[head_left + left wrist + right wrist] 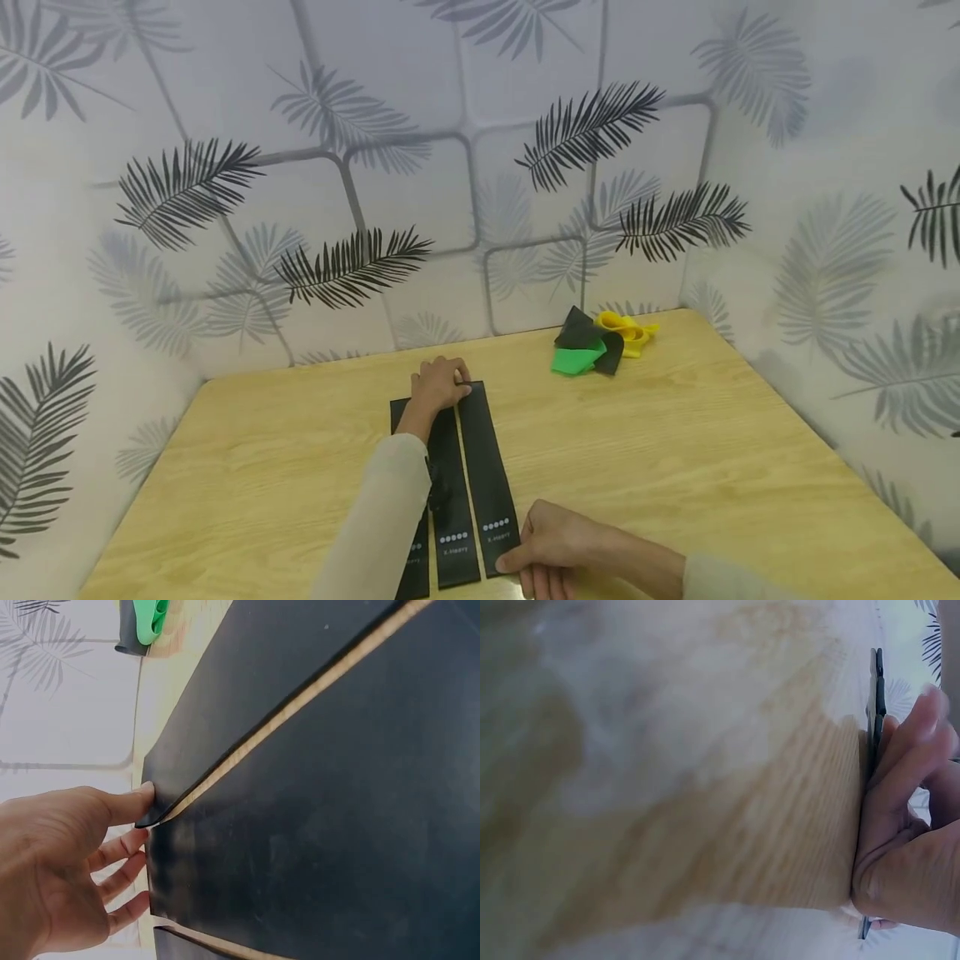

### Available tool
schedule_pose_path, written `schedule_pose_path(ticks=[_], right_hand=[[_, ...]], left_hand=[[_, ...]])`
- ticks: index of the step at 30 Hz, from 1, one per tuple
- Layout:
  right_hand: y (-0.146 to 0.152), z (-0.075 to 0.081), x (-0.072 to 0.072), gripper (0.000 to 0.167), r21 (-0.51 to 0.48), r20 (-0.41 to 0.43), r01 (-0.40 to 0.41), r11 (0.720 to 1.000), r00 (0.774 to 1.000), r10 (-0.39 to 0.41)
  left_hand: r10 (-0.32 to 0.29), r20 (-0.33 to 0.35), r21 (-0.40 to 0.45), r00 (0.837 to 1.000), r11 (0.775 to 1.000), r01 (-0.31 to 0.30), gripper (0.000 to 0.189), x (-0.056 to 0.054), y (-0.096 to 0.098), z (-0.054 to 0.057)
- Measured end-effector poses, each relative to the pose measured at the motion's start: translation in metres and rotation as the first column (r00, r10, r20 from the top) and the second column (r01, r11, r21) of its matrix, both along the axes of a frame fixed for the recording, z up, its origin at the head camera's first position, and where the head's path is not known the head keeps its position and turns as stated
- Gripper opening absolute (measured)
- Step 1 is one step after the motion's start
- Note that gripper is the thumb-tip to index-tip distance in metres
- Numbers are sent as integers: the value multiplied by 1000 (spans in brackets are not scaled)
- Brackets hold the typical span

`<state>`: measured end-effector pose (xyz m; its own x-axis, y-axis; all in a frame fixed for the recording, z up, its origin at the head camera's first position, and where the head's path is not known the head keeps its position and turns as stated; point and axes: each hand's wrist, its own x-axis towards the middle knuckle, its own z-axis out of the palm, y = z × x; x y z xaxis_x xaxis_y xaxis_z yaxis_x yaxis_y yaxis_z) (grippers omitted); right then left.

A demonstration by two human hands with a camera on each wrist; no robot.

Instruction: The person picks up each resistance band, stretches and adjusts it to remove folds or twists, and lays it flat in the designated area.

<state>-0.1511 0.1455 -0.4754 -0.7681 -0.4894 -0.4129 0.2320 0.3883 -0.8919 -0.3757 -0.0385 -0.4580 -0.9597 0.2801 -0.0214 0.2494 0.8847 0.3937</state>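
The left hand (438,385), loosely spread, touches with its thumb the right black strip (486,458) at its twelve-o'clock end; the right hand (551,542) pinches the strip's five-o'clock corner, probably to hold it straight. The left sleeve (378,508) partly hides the left strip (416,575). Crumpled bands (592,337) lie apart, towards one o'clock.

Near the far right corner of the wooden table (660,442) lay a green band (576,360), a dark band (581,332) and a yellow band (636,340), bunched together. Behind the table rose a pale wall (420,192) patterned with fronds (600,131).
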Motion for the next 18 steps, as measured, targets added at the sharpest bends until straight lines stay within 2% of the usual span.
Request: schedule_pose_path(ticks=[3,9,14,18], right_hand=[[-1,-1,1,44,32,-23,-3,999,1000,3],[-1,-2,4,57,161,-77,20,987,997,-7],[1,-1,5,60,145,-114,14,989,993,2],[6,0,5,59,106,-71,-17,994,997,25]], left_hand=[[-3,1,-19,1000,1000,3,9,2,-1,-1],[-19,1,-60,1000,998,19,11,2,-2,-2],[-12,-5,-71,1000,997,11,12,0,-1,-1],[-19,-7,-71,1000,997,18,12,2,2,1]])
